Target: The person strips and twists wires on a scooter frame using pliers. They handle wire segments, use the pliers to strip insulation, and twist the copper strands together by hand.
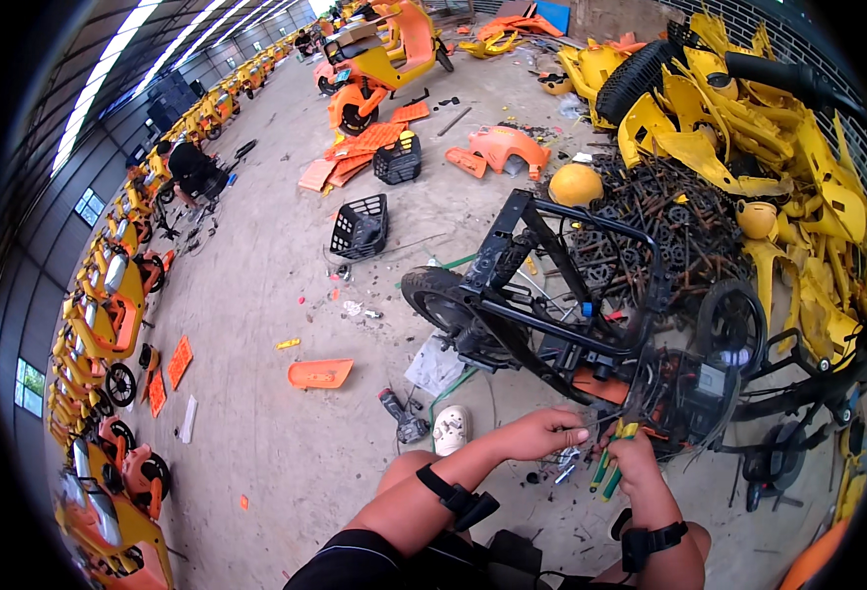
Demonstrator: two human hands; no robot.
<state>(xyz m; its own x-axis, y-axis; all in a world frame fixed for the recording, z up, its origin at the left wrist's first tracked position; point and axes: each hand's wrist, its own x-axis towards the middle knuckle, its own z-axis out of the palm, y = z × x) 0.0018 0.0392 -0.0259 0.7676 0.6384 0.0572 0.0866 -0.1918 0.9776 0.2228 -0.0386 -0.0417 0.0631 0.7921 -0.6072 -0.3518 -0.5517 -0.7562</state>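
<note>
A stripped black scooter frame (551, 310) lies on its side before me, rear wheel (436, 300) to the left. My right hand (636, 460) is closed around pliers (605, 474) with green and yellow handles, their jaws up against the frame's lower edge. Just left of them, my left hand (543, 433) has thumb and fingers pinched together beside thin dark wires; what they hold is too small to make out. A dark housing with tangled wires (699, 393) sits right of my hands, with an orange panel (600, 385) partly hidden inside the frame.
A cordless drill (404, 417) lies near my shoe, with an orange panel (320, 374) beyond. Black metal parts (689, 216) and yellow body panels (748, 128) are heaped at the right. Black baskets (359, 227) lie farther off. Scooters (109, 315) line the left; a person (192, 172) crouches there.
</note>
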